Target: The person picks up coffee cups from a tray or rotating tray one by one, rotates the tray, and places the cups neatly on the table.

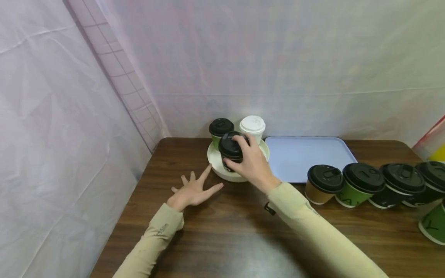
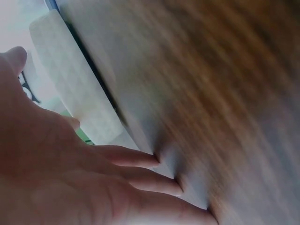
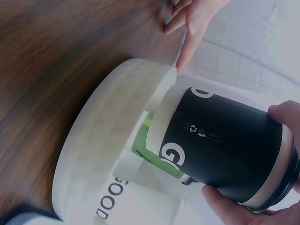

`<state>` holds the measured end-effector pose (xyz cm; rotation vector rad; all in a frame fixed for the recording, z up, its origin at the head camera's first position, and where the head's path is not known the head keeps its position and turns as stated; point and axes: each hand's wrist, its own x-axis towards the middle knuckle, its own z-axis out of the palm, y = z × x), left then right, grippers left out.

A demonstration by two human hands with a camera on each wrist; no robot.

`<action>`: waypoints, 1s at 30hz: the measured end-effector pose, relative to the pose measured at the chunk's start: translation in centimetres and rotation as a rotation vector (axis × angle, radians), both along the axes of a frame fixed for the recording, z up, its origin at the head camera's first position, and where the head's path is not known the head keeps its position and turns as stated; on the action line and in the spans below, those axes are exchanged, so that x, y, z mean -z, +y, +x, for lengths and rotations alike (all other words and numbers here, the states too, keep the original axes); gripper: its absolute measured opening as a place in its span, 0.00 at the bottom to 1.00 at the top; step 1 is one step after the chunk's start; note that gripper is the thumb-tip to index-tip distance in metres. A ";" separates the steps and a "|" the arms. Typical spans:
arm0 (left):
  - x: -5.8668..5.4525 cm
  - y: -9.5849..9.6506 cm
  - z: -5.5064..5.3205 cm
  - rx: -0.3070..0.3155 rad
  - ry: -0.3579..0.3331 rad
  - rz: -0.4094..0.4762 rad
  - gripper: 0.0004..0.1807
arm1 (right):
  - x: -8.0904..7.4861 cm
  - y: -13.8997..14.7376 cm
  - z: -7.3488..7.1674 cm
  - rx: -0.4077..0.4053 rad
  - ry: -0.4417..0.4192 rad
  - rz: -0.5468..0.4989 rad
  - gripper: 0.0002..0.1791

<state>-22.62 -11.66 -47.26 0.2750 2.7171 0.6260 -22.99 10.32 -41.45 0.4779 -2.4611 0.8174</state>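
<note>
My right hand (image 1: 255, 164) grips a black paper cup with a black lid (image 1: 230, 146), thumb and fingers round its upper part. The cup is over the round white tray (image 1: 229, 177); in the right wrist view its white base shows near the tray's rim (image 3: 101, 126), and I cannot tell whether it touches the tray floor. Behind it on the tray stand a green cup with a black lid (image 1: 221, 127) and a white cup with a white lid (image 1: 252, 125). My left hand (image 1: 191, 192) lies spread on the table, one fingertip at the tray's near left rim.
A light blue rectangular tray (image 1: 306, 152) lies right of the round one. Along the table's right side stand several black-lidded cups: a brown one (image 1: 315, 193), a green one (image 1: 352, 195), black ones (image 1: 389, 197) and another green cup (image 1: 434, 224). A white cloth (image 1: 264, 58) hangs behind the wooden table (image 1: 222, 235).
</note>
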 end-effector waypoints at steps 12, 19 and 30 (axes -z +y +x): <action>-0.3 -0.2 -0.2 0.019 -0.023 0.007 0.50 | -0.8 3.7 4.6 0.021 -0.041 -0.021 0.36; -0.3 -0.4 -0.1 0.024 -0.029 0.009 0.50 | -0.1 5.9 6.6 0.063 -0.056 -0.013 0.36; -0.3 -0.4 -0.4 0.027 -0.054 0.005 0.50 | 1.3 9.1 10.1 0.134 0.043 0.015 0.36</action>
